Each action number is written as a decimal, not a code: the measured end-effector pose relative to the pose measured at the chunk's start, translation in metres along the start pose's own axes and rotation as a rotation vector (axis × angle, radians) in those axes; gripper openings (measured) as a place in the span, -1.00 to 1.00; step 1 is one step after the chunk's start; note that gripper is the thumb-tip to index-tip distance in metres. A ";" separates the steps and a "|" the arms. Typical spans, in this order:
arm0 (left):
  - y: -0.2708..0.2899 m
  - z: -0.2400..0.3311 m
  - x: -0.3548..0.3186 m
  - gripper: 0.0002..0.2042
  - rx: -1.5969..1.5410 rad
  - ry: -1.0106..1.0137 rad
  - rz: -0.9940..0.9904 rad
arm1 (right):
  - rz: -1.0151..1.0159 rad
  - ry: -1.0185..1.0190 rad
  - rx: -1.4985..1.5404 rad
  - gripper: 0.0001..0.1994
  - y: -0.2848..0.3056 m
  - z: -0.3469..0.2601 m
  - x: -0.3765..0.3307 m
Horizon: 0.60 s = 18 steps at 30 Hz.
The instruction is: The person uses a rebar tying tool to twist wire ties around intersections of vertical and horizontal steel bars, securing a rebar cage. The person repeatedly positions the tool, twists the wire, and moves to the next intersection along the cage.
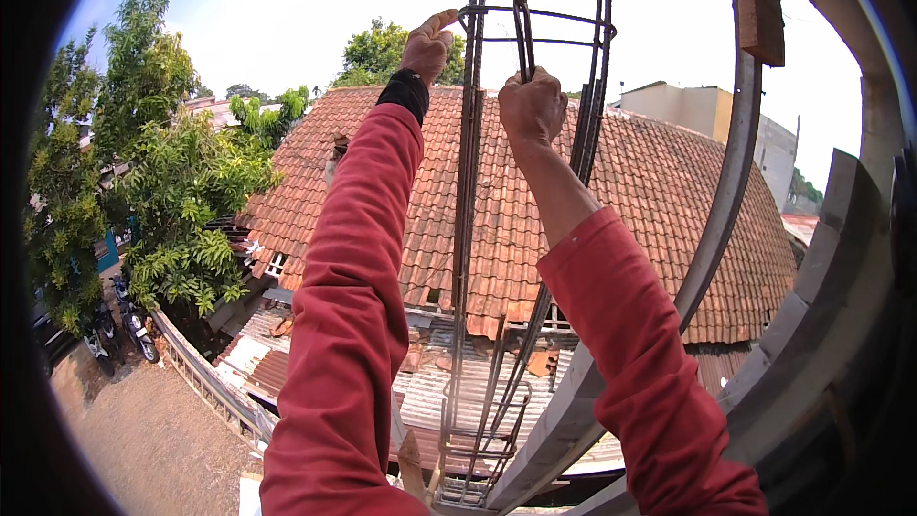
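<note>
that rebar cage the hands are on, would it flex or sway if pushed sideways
The rebar cage would probably sway a little: its bars are long and thin, and few cross ties show. It looks heavy for its slimness, being ribbed steel. The left hand likely grips it firmly, since the ribs look rough; the right hand holds pincers.

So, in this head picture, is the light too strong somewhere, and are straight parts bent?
Head view: the sky is washed out to white behind the rebar cage and both hands, left and right; the wooden beam curves near the rim; corners are black.
</note>
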<state>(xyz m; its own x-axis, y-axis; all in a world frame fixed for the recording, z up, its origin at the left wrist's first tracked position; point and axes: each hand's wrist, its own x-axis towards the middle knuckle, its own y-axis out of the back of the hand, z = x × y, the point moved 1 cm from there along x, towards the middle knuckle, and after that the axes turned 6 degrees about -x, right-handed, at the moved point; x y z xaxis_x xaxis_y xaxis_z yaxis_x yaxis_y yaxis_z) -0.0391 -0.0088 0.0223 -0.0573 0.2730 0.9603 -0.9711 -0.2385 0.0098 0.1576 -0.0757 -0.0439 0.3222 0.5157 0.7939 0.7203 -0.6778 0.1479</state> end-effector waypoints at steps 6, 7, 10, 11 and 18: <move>-0.005 -0.010 0.016 -0.33 -0.026 0.117 -0.161 | 0.026 0.195 -0.025 -0.86 -0.030 -0.007 0.017; -0.005 -0.010 0.019 -0.30 0.010 0.058 -0.182 | 0.017 0.227 -0.045 -0.87 -0.035 -0.009 0.020; -0.009 -0.011 0.022 -0.25 0.054 -0.179 -0.009 | 0.058 0.331 -0.071 -0.88 -0.043 -0.010 0.028; -0.009 -0.012 0.024 -0.24 0.086 -0.232 0.074 | 0.069 0.353 -0.071 -0.88 -0.044 -0.010 0.031; 0.004 -0.019 0.051 -0.49 0.622 -0.315 -0.029 | 0.085 0.473 -0.004 -0.87 -0.052 -0.002 0.053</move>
<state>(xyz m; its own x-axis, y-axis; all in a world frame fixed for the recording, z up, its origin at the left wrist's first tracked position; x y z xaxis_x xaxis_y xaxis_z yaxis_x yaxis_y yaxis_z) -0.0504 0.0216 0.0657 0.1278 0.0259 0.9915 -0.6525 -0.7507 0.1038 0.1360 -0.0144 -0.0078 0.0642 0.1639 0.9844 0.7007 -0.7097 0.0724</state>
